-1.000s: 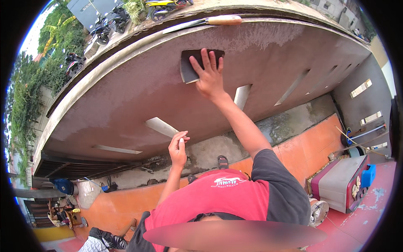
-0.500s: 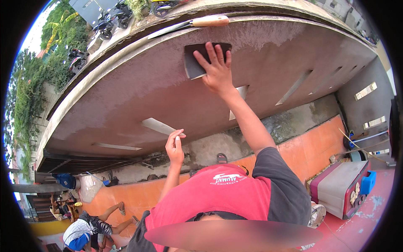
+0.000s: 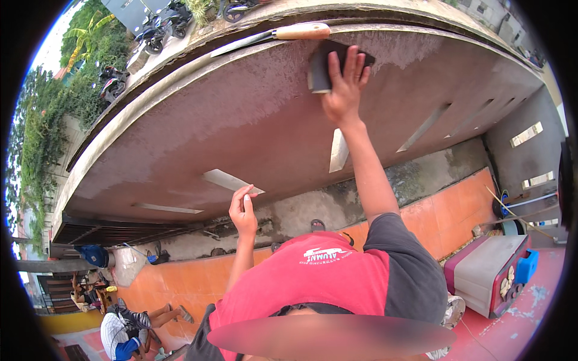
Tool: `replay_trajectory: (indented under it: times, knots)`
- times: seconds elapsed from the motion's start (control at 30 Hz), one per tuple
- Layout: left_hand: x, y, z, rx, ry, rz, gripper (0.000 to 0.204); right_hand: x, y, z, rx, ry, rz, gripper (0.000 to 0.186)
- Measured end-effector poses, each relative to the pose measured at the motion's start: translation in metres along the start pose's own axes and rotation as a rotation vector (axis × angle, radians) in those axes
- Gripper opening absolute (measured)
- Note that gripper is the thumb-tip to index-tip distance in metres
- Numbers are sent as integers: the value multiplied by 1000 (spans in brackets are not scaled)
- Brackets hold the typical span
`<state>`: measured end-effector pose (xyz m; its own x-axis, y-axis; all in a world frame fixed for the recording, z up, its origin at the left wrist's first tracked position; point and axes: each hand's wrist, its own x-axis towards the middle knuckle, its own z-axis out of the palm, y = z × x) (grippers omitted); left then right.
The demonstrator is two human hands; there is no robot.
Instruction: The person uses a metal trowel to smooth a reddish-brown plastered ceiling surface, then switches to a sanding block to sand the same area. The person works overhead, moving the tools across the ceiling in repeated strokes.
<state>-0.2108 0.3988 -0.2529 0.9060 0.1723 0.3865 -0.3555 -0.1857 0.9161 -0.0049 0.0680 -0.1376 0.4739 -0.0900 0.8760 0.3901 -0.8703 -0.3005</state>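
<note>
My right hand (image 3: 344, 90) is stretched out against the grey-brown plastered wall (image 3: 241, 126), high up near its top edge. Under its spread fingers lies a dark sheet of sandpaper (image 3: 322, 66), pressed flat to the plaster, with a paler edge showing at the lower left. My left hand (image 3: 244, 212) is raised in front of the wall, beside a slot opening (image 3: 232, 180); its fingers are loosely curled, the thumb apart, and nothing shows in it. Along the wall's top, just above the sandpaper, rests a long-bladed tool with a wooden handle (image 3: 301, 31).
Below the wall run a concrete strip (image 3: 289, 213) and orange floor tiles (image 3: 180, 277). Another person (image 3: 120, 331) is low to the floor at the lower left. A grey and maroon appliance (image 3: 487, 274) is at the right. Motorbikes (image 3: 150, 36) stand beyond the wall.
My right hand has slid the sandpaper to the right and slightly up along the wall. My left hand has shifted slightly left. The other person has moved a little.
</note>
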Motion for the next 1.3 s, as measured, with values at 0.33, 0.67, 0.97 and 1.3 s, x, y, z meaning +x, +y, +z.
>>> replay_trajectory:
  times: [0.33, 0.67, 0.97, 1.3]
  knots:
    - [2, -3, 18, -57, -57, -30, 23, 3, -11, -7, 47, -21, 39, 83]
    - [4, 0, 38, -130, -80, -94, 22, 52, 84, -52, 177, 248, 433, 78]
    - [14, 9, 47, -114, -112, -87, 21, 66, 118, -68, 78, 270, 324, 74]
    - [6, 2, 45, -135, -74, -121, 21, 22, 61, -36, -12, 85, 103, 82]
